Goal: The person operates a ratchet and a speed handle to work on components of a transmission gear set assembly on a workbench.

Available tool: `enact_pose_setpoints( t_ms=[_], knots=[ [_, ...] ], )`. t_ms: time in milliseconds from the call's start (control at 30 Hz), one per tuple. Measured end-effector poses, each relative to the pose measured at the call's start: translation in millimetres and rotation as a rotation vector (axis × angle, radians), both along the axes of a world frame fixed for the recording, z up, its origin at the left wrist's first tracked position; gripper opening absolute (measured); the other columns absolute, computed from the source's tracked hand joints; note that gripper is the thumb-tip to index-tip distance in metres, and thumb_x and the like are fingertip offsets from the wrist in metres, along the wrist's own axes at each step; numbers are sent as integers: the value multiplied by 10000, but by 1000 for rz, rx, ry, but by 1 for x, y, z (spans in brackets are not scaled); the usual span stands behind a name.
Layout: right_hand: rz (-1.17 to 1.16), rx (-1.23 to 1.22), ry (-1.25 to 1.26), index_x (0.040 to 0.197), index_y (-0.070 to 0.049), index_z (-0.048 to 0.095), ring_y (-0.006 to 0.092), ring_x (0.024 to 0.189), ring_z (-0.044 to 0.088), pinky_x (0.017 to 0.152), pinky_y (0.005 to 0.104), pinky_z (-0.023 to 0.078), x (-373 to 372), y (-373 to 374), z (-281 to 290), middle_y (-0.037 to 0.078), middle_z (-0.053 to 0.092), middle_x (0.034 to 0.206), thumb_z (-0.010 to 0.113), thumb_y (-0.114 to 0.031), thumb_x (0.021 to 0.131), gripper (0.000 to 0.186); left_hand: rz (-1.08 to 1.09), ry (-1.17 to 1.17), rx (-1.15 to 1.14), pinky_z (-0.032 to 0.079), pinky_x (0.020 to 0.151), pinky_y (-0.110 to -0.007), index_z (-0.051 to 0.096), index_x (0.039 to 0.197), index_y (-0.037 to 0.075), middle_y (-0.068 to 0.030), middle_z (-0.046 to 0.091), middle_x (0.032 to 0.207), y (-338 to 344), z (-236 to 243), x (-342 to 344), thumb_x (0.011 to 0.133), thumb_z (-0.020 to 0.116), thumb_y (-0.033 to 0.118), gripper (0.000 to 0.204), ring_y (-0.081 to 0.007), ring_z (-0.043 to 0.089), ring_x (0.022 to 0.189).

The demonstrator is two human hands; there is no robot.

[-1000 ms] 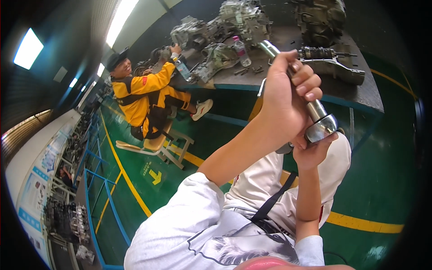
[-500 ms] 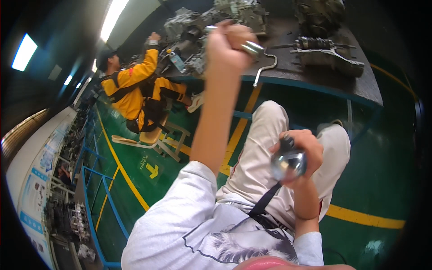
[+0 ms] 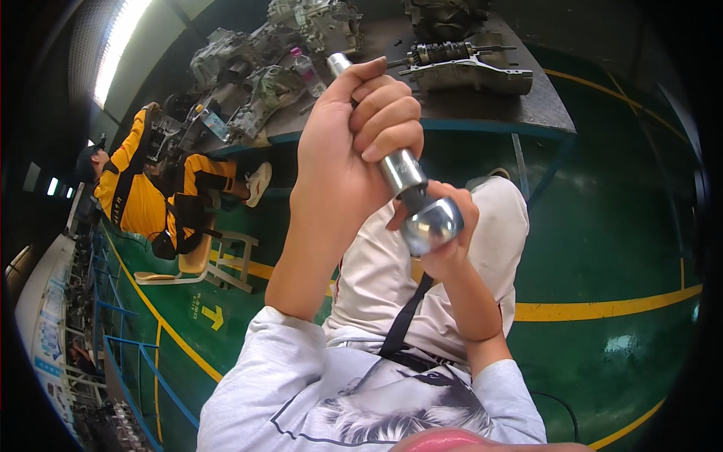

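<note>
A mechanics' workshop — gearbox housings [image 3: 327, 26] crowd the bench [image 3: 541, 109].

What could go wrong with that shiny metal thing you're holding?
The shiny metal bar could slip out of the left hand and maybe bump the knees below. The right hand grips the round metal end, so it might get pinched where that end meets the bar.

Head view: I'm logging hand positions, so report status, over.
Left hand wrapped around silver socket shaft. Right hand holding chrome wrench head at shaft's lower end. Workbench beyond both hands.
</note>
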State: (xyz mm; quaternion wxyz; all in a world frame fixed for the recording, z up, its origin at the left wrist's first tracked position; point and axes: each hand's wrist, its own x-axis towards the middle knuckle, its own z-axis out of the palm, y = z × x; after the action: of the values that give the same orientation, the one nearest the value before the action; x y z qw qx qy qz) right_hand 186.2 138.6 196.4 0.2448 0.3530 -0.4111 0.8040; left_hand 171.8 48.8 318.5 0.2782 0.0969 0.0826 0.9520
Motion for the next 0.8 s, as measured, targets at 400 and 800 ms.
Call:
enact_pose_setpoints(
  t_ms=[400, 800],
  knots=[
    [-157, -21, 132, 763, 24, 591, 164, 431, 459, 448, 244, 341, -23, 10, -7, 58, 494, 536, 670, -532, 696, 567, 112, 50, -99, 225, 313, -213, 295, 589, 118, 37, 226, 468, 12, -1, -7, 926, 395, 153, 354, -68, 221, 354],
    [-163, 215, 159, 699, 19, 576, 161, 385, 386, 411, 235, 298, -20, 16, 2, 49, 402, 480, 744, -292, 669, 355, 7, 69, -183, 207, 315, -206, 286, 566, 127, 49, 212, 447, 0, -1, -18, 911, 399, 124, 363, -70, 204, 333]
  ],
)
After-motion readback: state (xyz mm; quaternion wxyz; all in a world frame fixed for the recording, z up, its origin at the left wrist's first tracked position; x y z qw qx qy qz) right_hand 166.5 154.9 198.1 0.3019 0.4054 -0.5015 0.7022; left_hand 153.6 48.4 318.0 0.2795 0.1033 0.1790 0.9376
